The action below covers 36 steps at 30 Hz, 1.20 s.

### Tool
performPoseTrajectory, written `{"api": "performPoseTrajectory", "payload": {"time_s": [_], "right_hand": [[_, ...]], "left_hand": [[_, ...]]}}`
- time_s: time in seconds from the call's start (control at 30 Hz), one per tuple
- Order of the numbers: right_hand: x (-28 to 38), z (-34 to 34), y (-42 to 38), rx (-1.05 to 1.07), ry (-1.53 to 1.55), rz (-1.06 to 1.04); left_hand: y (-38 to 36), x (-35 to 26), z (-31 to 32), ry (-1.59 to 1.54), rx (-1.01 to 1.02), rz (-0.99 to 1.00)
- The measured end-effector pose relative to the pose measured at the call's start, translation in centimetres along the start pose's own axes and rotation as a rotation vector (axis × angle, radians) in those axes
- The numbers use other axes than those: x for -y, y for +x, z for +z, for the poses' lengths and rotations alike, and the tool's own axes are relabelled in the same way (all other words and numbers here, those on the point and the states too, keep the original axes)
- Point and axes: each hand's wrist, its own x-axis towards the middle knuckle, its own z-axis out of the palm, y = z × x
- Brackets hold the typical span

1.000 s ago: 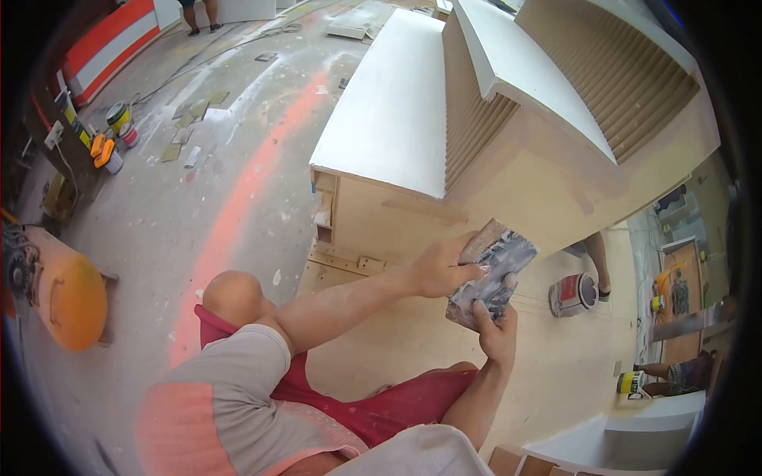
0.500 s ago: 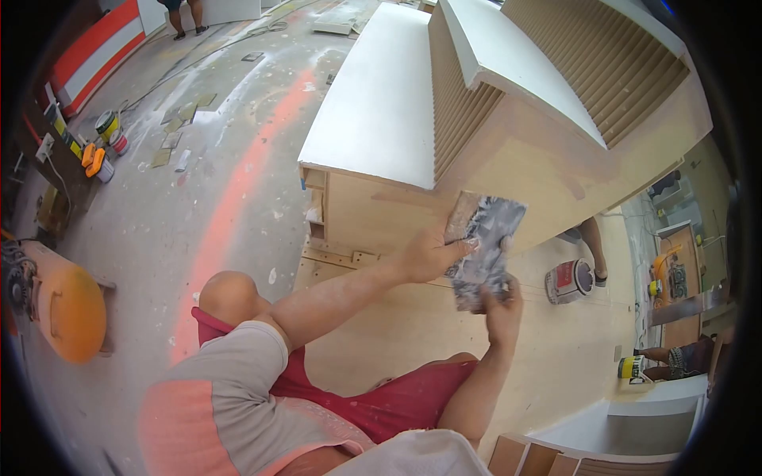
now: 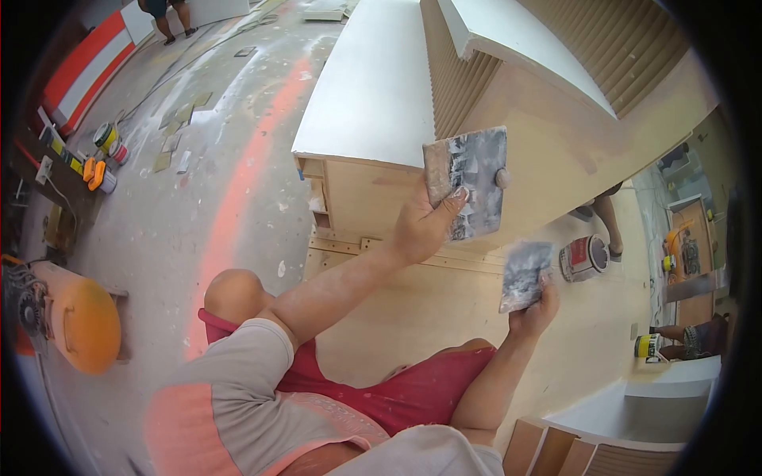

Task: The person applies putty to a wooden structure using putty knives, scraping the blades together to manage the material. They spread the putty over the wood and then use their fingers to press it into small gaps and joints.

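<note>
My left hand (image 3: 429, 222) grips a flat, square plate (image 3: 482, 178) smeared with grey and white paste, raised before the wooden side of a white-topped cabinet (image 3: 373, 87). Lower and to the right, my right hand (image 3: 536, 311) holds a smaller flat blade (image 3: 525, 276), also coated in grey paste. A gap separates the two tools. Just right of the smaller blade, a paste-stained bucket (image 3: 584, 259) stands on the pale wooden board (image 3: 381, 317).
Ribbed panels (image 3: 468, 83) rise at the upper right. An orange tank (image 3: 87, 325) stands at the left, with paint cans (image 3: 105, 136) beyond it. Other people's legs (image 3: 609, 222) show behind the bucket and at the top left. Shelving (image 3: 556, 448) lies at the lower right.
The two tools have come apart. My left hand has lifted its plate up, while my right hand has shifted right with its blade. The camera view has also shifted slightly.
</note>
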Motion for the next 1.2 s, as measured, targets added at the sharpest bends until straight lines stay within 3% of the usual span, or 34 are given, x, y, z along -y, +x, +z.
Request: {"api": "performPoseTrajectory", "payload": {"time_s": [0.13, 0.2, 0.27, 0.47, 0.53, 0.73, 0.97, 1.03, 1.2], "right_hand": [[-1.1, 1.4, -0.7, 0.109, -0.132, 0.069], [-0.9, 2.4, -1.2, 0.071, -0.274, 0.107], [-1.2, 1.4, -0.9, 0.067, -0.298, 0.146], [-1.2, 1.9, -1.2, 0.024, -0.237, 0.171], [-1.1, 2.1, -1.0, 0.004, -0.166, 0.189], [-1.2, 1.9, -0.9, 0.046, -0.169, 0.214], [-1.2, 1.7, -0.5, 0.015, -0.123, 0.198], [-1.1, 1.8, -0.5, 0.011, -0.107, 0.217], [-1.1, 1.5, 0.0, -0.015, -0.121, 0.188]], "left_hand": [[-0.3, -0.6, 0.8, -0.058, 0.048, 0.005], [-0.8, -0.8, 1.5, 0.217, -0.008, -0.174], [-1.1, -0.8, 2.3, 0.008, 0.083, -0.196], [-0.6, -1.5, 1.9, -0.138, 0.319, -0.258], [-0.9, -0.8, 0.8, 0.24, 0.342, -0.303], [-0.3, -1.7, 0.0, 0.323, 0.467, -0.424], [0.0, -2.2, -1.0, 0.606, 0.594, -0.352], [0.2, -2.6, -1.1, 0.578, 0.694, -0.514], [0.4, -3.4, -0.9, 0.676, 0.732, -0.563]]}}
